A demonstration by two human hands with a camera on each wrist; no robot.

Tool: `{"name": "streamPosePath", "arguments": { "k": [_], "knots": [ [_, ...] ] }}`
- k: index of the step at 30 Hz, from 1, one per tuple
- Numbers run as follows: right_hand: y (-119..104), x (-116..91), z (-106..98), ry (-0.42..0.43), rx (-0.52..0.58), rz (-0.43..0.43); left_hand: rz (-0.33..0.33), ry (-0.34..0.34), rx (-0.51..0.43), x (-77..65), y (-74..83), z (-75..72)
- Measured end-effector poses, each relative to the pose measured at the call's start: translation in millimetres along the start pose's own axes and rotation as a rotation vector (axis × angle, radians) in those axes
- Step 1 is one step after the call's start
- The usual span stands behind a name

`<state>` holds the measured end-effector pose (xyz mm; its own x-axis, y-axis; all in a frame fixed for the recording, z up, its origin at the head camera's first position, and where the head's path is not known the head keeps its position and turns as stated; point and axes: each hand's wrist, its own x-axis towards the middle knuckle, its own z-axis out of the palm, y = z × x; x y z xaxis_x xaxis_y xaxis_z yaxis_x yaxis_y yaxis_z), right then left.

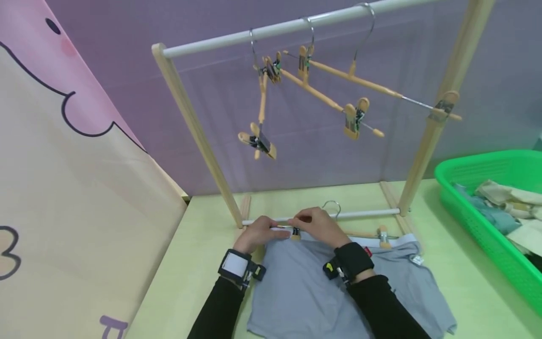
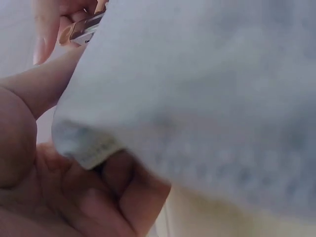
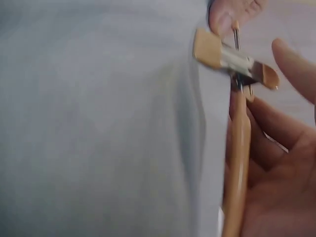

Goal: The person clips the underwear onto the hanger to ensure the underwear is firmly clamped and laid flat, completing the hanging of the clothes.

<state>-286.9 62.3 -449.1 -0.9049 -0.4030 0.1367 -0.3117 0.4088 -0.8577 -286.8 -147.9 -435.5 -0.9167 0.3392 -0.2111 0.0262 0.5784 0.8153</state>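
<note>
Grey shorts (image 1: 296, 282) lie flat on the table, waistband away from me; my right arm covers part of them. A wooden clip hanger (image 3: 239, 163) runs along the waistband, with its left clip (image 3: 210, 48) and right clip (image 1: 384, 238) on the waistband. My left hand (image 1: 258, 234) pinches the waistband's left corner beside the hanger's end, fingers curled behind the cloth in the left wrist view. Just right of the left clip is my right hand (image 1: 322, 228). In the right wrist view its fingers lie behind the hanger bar and its thumb stands apart from the clip.
Beyond the hands stands a wooden rack with a white top rail (image 1: 279, 31), from which three clip hangers (image 1: 355, 80) hang. Its lower rail (image 1: 368, 214) lies close behind the waistband. At the right is a green basket (image 1: 478, 226) of folded clothes. A printed curtain (image 1: 84, 188) borders the left side.
</note>
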Motion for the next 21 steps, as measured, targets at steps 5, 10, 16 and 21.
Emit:
{"name": "streamPosePath", "arguments": {
  "k": [5,10,16,21],
  "knots": [
    [-5,-3,-10,-0.057,-0.004,-0.015,-0.011,0.005,0.012,1.6,-0.6,1.0],
    [-17,-7,-30,-0.064,-0.070,-0.042,0.018,-0.009,0.029,3.5,-1.9,0.3],
    [-33,-28,-74,-0.064,-0.222,-0.017,0.034,-0.010,0.048,3.9,-3.5,-0.3],
    [-30,-56,-114,-0.004,-0.321,-0.012,0.030,-0.002,0.043,2.4,-2.6,-0.2]
  ]
}}
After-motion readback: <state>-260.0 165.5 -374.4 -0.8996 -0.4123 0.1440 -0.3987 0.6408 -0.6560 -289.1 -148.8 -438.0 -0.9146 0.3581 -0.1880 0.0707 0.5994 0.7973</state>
